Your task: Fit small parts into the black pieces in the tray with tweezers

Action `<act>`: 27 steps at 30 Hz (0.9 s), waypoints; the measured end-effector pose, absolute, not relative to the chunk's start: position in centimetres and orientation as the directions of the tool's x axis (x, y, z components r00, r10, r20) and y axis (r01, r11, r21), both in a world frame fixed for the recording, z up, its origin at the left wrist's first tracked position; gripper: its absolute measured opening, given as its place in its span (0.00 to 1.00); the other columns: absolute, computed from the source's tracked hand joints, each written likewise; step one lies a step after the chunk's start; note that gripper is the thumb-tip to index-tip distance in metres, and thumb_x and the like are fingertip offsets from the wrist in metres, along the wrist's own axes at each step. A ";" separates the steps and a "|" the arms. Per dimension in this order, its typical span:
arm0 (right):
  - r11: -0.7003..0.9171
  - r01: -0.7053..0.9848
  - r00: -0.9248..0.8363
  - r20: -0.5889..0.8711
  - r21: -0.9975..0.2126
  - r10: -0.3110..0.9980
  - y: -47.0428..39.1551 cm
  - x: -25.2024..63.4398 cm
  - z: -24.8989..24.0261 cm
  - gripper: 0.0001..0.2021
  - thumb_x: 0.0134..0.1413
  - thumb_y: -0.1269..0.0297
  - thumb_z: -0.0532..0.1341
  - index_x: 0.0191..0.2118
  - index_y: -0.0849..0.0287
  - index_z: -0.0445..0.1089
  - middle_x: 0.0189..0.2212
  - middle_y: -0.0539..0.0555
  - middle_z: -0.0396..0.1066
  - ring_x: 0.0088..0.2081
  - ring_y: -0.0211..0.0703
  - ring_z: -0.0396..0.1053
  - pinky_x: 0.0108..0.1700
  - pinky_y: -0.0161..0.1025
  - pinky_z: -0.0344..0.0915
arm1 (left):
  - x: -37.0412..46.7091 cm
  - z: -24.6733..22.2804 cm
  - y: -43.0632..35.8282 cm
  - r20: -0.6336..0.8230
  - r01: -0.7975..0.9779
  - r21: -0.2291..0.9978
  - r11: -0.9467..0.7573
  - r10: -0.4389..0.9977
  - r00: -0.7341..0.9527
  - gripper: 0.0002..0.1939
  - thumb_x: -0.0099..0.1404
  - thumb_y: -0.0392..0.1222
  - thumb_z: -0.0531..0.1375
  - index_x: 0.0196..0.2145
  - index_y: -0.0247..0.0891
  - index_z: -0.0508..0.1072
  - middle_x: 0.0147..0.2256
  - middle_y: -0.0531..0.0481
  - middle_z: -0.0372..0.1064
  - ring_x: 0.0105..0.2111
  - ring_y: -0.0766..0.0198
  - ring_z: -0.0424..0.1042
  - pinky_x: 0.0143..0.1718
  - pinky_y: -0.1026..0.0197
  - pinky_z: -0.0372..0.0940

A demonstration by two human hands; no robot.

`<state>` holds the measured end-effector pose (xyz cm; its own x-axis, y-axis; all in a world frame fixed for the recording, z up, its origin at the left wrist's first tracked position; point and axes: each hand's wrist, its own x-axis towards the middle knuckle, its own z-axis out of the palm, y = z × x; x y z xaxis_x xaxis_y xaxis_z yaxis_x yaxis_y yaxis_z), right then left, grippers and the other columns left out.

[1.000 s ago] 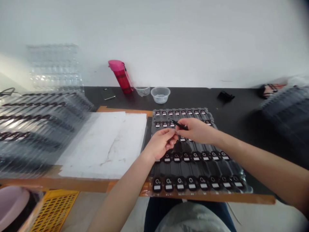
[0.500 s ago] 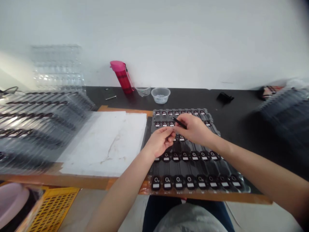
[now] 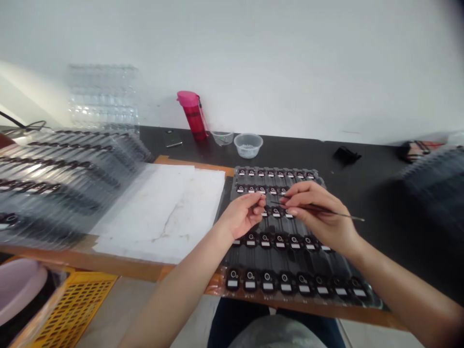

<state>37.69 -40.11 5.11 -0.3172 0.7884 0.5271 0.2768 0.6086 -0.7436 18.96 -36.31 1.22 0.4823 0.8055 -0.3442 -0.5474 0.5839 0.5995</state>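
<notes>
My left hand (image 3: pixel 246 212) is held over the left part of a clear plastic tray (image 3: pixel 300 261), its thumb and forefinger pinched; what lies between them is too small to name. Rows of small black parts (image 3: pixel 267 279) with white labels fill the tray. My right hand (image 3: pixel 319 212) grips a thin dark tool (image 3: pixel 337 213), which points left towards the left fingertips without touching them. The middle rows of the tray are partly hidden under both hands.
White paper (image 3: pixel 159 208) lies left of the tray, beside stacked filled trays (image 3: pixel 72 179). Behind are a pink bottle (image 3: pixel 194 116), a bowl of small pieces (image 3: pixel 248 146) and another clear bowl (image 3: pixel 222 138). A black object (image 3: pixel 347 155) and more stacked trays (image 3: pixel 435 179) are at right.
My right hand has drawn away to the right from my left hand, and the tool now lies nearly level, pointing left. The camera view has shifted slightly.
</notes>
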 end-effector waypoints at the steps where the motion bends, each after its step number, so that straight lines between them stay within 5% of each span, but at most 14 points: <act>1: 0.642 0.306 -0.339 0.549 -0.703 0.764 -40.1 37.6 5.0 0.05 0.55 0.69 0.61 0.38 0.55 0.72 0.40 0.56 0.66 0.40 0.44 0.69 0.43 0.41 0.70 | 19.0 1.2 -36.3 -0.346 -0.547 0.599 0.584 0.805 0.481 0.05 0.58 0.36 0.60 0.29 0.30 0.69 0.24 0.52 0.61 0.19 0.76 0.57 0.17 0.73 0.51; 5: 0.730 0.358 -0.416 0.600 -0.582 0.683 -39.9 37.6 4.8 0.10 0.57 0.70 0.59 0.43 0.53 0.72 0.42 0.56 0.68 0.44 0.46 0.68 0.46 0.41 0.69 | 19.0 1.1 -36.2 -0.360 -0.537 0.597 0.597 0.797 0.485 0.05 0.57 0.36 0.61 0.30 0.30 0.69 0.24 0.53 0.61 0.19 0.76 0.57 0.16 0.72 0.50; 27: 0.761 0.287 -0.407 0.645 -0.582 0.647 -38.8 37.7 4.1 0.12 0.56 0.76 0.59 0.44 0.55 0.72 0.40 0.55 0.70 0.41 0.41 0.69 0.44 0.38 0.70 | 19.0 0.9 -36.7 -0.306 -0.519 0.618 0.591 0.788 0.534 0.07 0.59 0.38 0.60 0.30 0.30 0.69 0.25 0.53 0.61 0.19 0.77 0.58 0.17 0.72 0.51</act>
